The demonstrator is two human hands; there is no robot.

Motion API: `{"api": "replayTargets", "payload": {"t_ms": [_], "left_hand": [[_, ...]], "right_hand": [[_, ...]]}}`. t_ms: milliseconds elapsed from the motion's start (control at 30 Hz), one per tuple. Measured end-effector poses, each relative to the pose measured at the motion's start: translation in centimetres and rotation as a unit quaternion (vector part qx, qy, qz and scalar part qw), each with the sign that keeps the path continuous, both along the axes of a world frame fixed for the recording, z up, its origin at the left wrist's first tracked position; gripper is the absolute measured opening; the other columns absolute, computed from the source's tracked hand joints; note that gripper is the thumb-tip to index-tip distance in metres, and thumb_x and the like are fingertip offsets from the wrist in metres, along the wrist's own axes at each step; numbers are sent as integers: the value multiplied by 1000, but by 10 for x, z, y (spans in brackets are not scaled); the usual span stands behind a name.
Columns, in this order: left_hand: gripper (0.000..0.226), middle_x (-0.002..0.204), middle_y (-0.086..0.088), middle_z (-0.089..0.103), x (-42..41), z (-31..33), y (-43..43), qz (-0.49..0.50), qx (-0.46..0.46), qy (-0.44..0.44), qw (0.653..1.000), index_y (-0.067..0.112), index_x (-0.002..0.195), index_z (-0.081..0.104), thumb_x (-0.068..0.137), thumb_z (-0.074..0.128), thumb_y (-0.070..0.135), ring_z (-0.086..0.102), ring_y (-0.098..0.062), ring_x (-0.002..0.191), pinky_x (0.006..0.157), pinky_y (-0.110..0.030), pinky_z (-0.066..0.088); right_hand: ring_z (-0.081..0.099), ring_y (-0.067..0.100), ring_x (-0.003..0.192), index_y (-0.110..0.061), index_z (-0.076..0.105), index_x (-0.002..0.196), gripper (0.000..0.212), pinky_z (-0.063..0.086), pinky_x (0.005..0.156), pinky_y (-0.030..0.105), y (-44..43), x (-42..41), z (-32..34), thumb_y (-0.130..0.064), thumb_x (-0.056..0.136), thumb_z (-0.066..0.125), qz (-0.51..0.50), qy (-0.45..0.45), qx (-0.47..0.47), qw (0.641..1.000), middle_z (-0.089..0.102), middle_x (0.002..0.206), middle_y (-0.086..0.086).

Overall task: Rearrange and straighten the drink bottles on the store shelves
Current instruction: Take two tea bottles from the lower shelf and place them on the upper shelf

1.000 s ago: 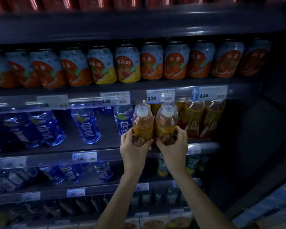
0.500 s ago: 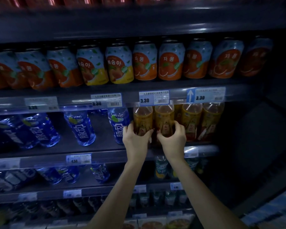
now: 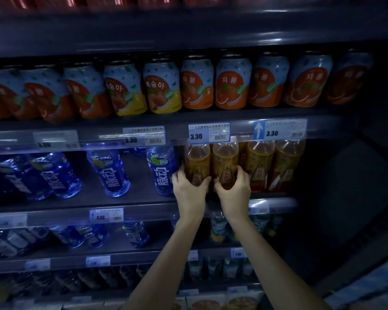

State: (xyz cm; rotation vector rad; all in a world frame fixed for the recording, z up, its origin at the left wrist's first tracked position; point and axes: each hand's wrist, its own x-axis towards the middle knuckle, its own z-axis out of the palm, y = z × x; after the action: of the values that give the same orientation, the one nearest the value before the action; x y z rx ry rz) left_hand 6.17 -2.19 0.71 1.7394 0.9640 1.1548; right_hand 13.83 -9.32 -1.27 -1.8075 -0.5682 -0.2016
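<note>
Fingers of your left hand (image 3: 189, 186) are wrapping round the lower body of one amber tea bottle (image 3: 197, 163), thumb across the front, and just to the right your right hand (image 3: 233, 186) is clamping the neighbouring amber tea bottle (image 3: 225, 164) the same way. Both bottles are standing upright, touching each other, at the front of the middle shelf (image 3: 143, 211), between the nearest blue drink bottle (image 3: 161, 170) on the left and two more tea bottles (image 3: 276, 166) on the right. Their caps are sitting hidden behind the price strip (image 3: 208, 133). To finish this step well, you are probably wanting to keep the bases flat on the shelf, slide rather than tip, turn the labels to face forward, and bring the pair flush with the tea row on the right before loosening your grip. Watch the blue bottle beside your left knuckles; it is leaning and looks easy to knock. Compared with a second ago, the two bottles are no longer tilting out towards you with their white caps showing: they are now pushed back under the shelf edge and standing straight.
</note>
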Motion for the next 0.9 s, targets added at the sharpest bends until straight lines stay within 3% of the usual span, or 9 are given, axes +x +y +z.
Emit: {"api": "replayTargets", "payload": {"t_ms": [167, 267, 367, 433, 533, 700, 833, 900], "left_hand": [[77, 122, 3, 46, -7, 0, -4, -6, 3, 3, 1000, 15, 135, 42, 71, 82, 29, 46, -12, 117, 102, -33, 42], [72, 119, 7, 45, -17, -2, -5, -5, 7, 11, 1000, 17, 134, 42, 74, 80, 31, 45, -7, 113, 97, -27, 42], [67, 118, 11, 43, -32, -6, -3, 0, 22, 27, 999, 17, 133, 44, 78, 77, 33, 44, -3, 111, 94, -21, 38], [64, 118, 10, 45, -43, -7, -1, 8, 33, 33, 999, 16, 133, 45, 79, 76, 33, 46, -4, 110, 94, -21, 39], [59, 117, 7, 49, -64, -7, 6, 26, 50, 32, 998, 14, 130, 48, 81, 75, 31, 49, -3, 107, 93, -21, 42], [57, 117, 2, 51, -104, -5, 27, 66, 66, 40, 995, 12, 128, 49, 81, 75, 30, 49, -5, 104, 86, -21, 40], [53, 117, -1, 52, -142, -2, 56, 93, 70, 36, 993, 10, 126, 51, 82, 74, 29, 51, -10, 105, 89, -26, 43], [51, 115, -1, 52, -164, -1, 74, 103, 71, 32, 992, 10, 125, 51, 82, 74, 28, 52, -11, 103, 87, -26, 45]], "right_hand": [[44, 24, 127, -6, 39, 140, 78, 39, 97, 27, -1, -9, 2, -33, 78, 78, -27, 12, 2, 1000, 44, 136, 9], [45, 23, 126, -7, 40, 138, 73, 45, 97, 32, -5, -18, 4, -33, 80, 76, -37, -17, 13, 999, 43, 135, 8], [42, 22, 127, -11, 39, 137, 68, 42, 98, 30, -8, -29, 7, -34, 82, 72, -33, -47, 16, 998, 42, 135, 5], [40, 23, 129, -13, 39, 135, 64, 39, 103, 30, -10, -38, 9, -35, 84, 71, -22, -66, 21, 997, 42, 134, 4], [45, 18, 120, -14, 42, 131, 57, 37, 98, 18, -8, -56, 13, -32, 85, 70, 2, -92, 36, 995, 44, 127, 3], [49, 17, 113, -11, 46, 127, 51, 43, 97, 28, 12, -92, 17, -27, 85, 70, 63, -89, 49, 993, 49, 120, 2], [50, 14, 107, -11, 47, 126, 49, 39, 93, 15, 37, -123, 15, -24, 85, 72, 106, -87, 47, 989, 51, 116, 2], [50, 12, 108, -12, 48, 127, 48, 41, 92, 19, 53, -140, 12, -26, 87, 70, 128, -81, 41, 988, 50, 117, -1]]}}
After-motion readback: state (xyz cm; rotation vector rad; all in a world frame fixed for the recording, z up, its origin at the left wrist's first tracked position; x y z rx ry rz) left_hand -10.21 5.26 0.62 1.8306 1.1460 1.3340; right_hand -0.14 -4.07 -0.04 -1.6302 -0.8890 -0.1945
